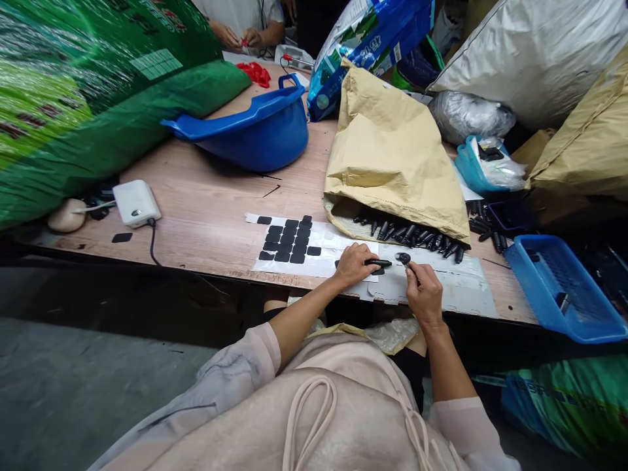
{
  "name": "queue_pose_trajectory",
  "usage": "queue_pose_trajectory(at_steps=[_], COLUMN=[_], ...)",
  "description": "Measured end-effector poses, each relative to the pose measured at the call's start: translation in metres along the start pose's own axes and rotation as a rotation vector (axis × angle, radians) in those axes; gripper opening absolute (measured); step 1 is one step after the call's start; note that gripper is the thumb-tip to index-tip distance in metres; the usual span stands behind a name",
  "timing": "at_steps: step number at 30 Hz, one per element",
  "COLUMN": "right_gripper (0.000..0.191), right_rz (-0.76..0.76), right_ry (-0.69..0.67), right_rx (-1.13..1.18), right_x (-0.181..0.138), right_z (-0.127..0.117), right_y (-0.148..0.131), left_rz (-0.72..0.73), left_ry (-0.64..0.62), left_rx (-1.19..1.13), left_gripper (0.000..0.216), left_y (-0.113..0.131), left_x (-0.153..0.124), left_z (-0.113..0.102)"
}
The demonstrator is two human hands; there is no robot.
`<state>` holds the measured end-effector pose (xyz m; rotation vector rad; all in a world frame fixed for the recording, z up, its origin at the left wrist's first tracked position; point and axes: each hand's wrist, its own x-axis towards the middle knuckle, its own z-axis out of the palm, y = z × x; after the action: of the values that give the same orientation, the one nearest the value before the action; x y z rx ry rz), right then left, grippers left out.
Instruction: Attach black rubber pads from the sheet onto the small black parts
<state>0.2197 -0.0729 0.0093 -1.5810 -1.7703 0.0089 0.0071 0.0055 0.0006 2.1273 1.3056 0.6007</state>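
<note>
My left hand (354, 263) rests on the white sheet with its fingers closed on a slim black tube-shaped piece (379, 262), which points to the right. Close to its tip, my right hand (424, 288) is pinched on a small black piece with a rounded end (403, 258); its exact kind is too small to tell. Flat black rounded squares (283, 247) lie in rows on the white sheet (324, 268), left of my left hand. Part of another flat black piece shows under the left fingers. Many more black tube-shaped pieces (409, 234) spill from the mouth of a tan sack (387, 144).
A blue basin (255, 131) stands behind the sheet. At the right edge sits a blue basket (564, 288). A white box with a cable (136, 203) and a green bag (98, 98) occupy the left. Across the table, another person's hands (238, 36) hold something red.
</note>
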Motion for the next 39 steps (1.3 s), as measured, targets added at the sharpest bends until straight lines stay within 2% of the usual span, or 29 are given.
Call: queue_pose_trajectory(at_steps=[3, 8, 12, 21, 24, 26, 28, 30, 32, 34, 39], right_gripper=[0.031, 0.026, 0.025, 0.023, 0.022, 0.022, 0.022, 0.022, 0.021, 0.021, 0.021], right_rz=[-0.011, -0.118, -0.125, -0.076, -0.056, -0.048, -0.044, -0.039, -0.033, -0.033, -0.048], right_ry=[0.011, -0.028, 0.009, -0.005, -0.009, -0.008, -0.011, -0.014, -0.015, -0.012, -0.006], right_rx=[-0.106, -0.308, -0.382, -0.33, -0.334, -0.335, -0.332, -0.329, -0.33, -0.335, -0.337], right_x=[0.006, 0.008, 0.004, 0.005, 0.005, 0.005, 0.004, 0.004, 0.004, 0.004, 0.005], right_z=[-0.005, -0.006, -0.002, -0.001, -0.001, 0.0, 0.0, 0.0, 0.001, 0.001, 0.001], right_y=[0.021, 0.048, 0.049, 0.046, 0.047, 0.047, 0.048, 0.048, 0.048, 0.048, 0.048], left_rz=[-0.001, -0.007, 0.005, 0.005, 0.062, 0.151, 0.255, 0.35, 0.384, 0.287, -0.305], left_ry=[0.014, 0.03, 0.036, 0.027, 0.034, 0.031, -0.031, -0.179, -0.351, -0.475, -0.654], left_rx=[0.0, -0.011, -0.011, 0.001, -0.016, -0.069, -0.152, -0.224, -0.255, -0.246, -0.083], left_gripper=[0.02, 0.019, 0.023, 0.018, 0.017, 0.02, 0.024, 0.028, 0.03, 0.03, 0.042], left_y=[0.001, 0.003, 0.004, 0.0, 0.001, 0.006, 0.013, 0.018, 0.019, 0.013, -0.026], left_x=[0.0, -0.001, -0.002, -0.001, -0.006, -0.02, -0.042, -0.067, -0.091, -0.106, -0.115], left_z=[0.0, 0.0, -0.001, 0.0, -0.003, -0.005, -0.005, -0.002, 0.005, 0.016, 0.049])
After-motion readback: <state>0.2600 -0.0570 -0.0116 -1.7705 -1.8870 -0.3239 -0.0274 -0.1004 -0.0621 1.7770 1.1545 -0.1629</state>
